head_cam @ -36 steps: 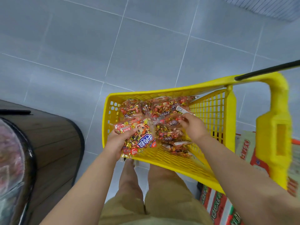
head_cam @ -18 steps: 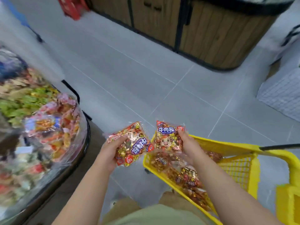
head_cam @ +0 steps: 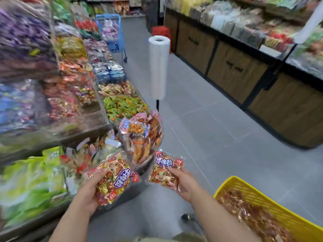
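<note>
With the left grip [head_cam: 88, 193] clamped on the left pack [head_cam: 113, 179] and the right grip [head_cam: 186, 183] on the right pack [head_cam: 166, 170], hold lightly and lay both label-up on the shelf [head_cam: 82, 137].

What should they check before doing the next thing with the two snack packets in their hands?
1. The left hand grips its snack packet: ok.
2. The right hand grips the second snack packet: ok.
3. The two packets are apart, not tangled: ok.
4. The yellow basket stands close on the right: ok.
5. Room left in the heaped display bin ahead: cannot tell, blurred.
</note>
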`<state>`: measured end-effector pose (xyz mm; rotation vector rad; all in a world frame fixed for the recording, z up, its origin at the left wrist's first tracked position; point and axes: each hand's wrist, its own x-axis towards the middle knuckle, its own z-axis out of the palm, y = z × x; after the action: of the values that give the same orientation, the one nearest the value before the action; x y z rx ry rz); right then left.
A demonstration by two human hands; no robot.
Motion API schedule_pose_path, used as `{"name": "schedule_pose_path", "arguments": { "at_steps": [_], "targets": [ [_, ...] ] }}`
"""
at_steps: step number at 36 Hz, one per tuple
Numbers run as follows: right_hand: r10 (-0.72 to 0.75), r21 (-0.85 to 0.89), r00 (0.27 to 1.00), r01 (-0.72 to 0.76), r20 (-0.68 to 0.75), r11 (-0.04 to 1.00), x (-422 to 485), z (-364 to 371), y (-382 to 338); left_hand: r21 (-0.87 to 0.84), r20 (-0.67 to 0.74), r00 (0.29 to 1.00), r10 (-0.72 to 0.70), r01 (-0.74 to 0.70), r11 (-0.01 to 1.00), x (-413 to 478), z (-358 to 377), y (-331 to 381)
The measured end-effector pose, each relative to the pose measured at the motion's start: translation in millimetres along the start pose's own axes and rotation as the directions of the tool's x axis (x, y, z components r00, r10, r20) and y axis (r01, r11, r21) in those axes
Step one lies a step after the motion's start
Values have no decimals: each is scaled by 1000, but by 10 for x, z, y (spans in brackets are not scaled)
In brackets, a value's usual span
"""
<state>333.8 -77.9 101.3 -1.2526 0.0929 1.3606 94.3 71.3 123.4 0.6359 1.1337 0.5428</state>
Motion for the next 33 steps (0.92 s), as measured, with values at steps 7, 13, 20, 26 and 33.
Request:
{"name": "schedule_pose_path", "arguments": {
  "at_steps": [7,13,20,26,33],
  "targets": [
    [115,-153,993,-109,30,982,243,640,268,-112,-124,992,40,-53,992,-141,-605,186],
    [151,-237,983,-122,109,964,569,1067,248,-215,-235,972,30,-82,973,-107,-876,331],
    [196,-309,970,-144,146,940,1115,1538,-32,-227,-314,947,63,-139,964,115,-907,708],
    [199,-436,968,-116,151,893,1570,1991,-429,-169,-403,912,79,-159,973,382,-810,1178],
    [126,-468,957,11,260,884,1972,2572,-891,-98,-440,884,159,-224,970,656,-746,1691]
  ]
}}
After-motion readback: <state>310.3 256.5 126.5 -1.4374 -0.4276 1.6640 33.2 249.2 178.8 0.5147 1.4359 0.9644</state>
